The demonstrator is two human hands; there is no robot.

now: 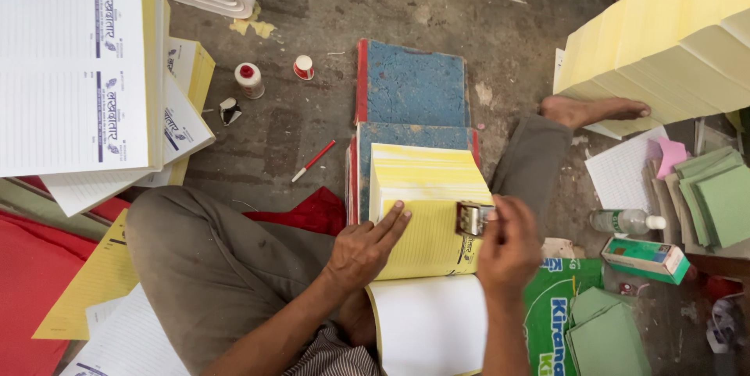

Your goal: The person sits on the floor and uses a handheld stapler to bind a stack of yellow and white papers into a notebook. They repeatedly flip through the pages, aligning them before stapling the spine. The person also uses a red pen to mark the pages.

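Yellow ruled sheets make up the pad point(430, 220) lying between the person's knees, and both hands work on its top leaf. Nearest the camera, a flipped-over white sheet point(430, 325) hangs toward the lap. The left hand point(363, 247) lies open and flat, fingers spread, pressing the pad's left edge to steady it. The right hand point(508, 247) is closed around a small metal stamping device point(473, 218), probably a numbering stamp, set down on the pad's right margin. The stamp looks hard, compact and fairly heavy for its size, best gripped by its upright body from above; the paper is light, limp and easily shifted, so it wants holding flat near the edge.

The pad sits on a stack of blue boards with red spines point(412, 87), which rest on the concrete floor point(312, 1). Left of them lie a red pen point(313, 160) and two small red-capped bottles point(249, 79). Farther left are stacks of white printed forms point(70, 71); a tall pile of pale yellow paper point(672, 40) stands at the upper right, beyond a bare foot point(590, 110). Green card pieces point(715, 196), a clear plastic bottle point(625, 221) and a green carton point(644, 257) lie to the right.
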